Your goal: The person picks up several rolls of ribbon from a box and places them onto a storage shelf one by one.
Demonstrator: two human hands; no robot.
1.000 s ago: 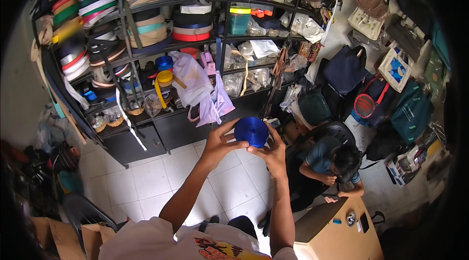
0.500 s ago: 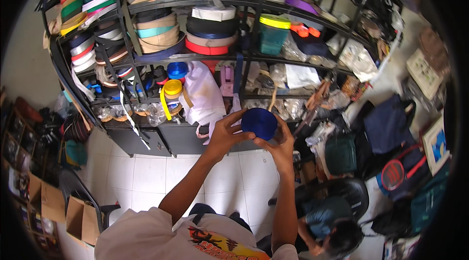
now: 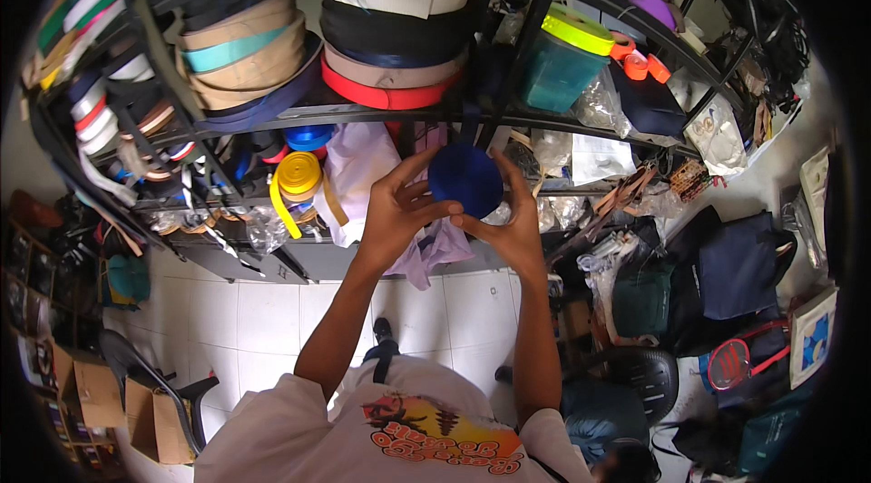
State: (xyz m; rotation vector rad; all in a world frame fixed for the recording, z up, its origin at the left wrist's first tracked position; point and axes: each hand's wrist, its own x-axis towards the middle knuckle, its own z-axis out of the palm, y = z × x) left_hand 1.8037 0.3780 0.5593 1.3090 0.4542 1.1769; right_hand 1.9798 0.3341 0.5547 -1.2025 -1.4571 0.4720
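A round, dark blue roll of webbing (image 3: 465, 180) is held up in front of the shelves between both my hands. My left hand (image 3: 399, 211) grips its left side, with the thumb along the lower edge. On the opposite side my right hand (image 3: 510, 224) curls around the rim, its thumb meeting the roll near the left thumb. Behind the roll hangs a pale lilac cloth (image 3: 358, 170). A yellow strap roll (image 3: 299, 176) rests on the shelf left of my hands, beside a brighter blue roll (image 3: 308, 136).
The black metal shelf (image 3: 299, 116) carries several stacked strap rolls and a teal tub with a yellow lid (image 3: 567, 75). Bags (image 3: 744, 265) crowd the right side. A person (image 3: 608, 447) sits by a black chair (image 3: 640, 379) at lower right. Cardboard boxes (image 3: 154, 419) stand lower left.
I have come closer to the shelves, which now look larger. Both hands still hold the blue roll, now in front of the shelf's lower levels. The seated person has slipped toward the bottom edge.
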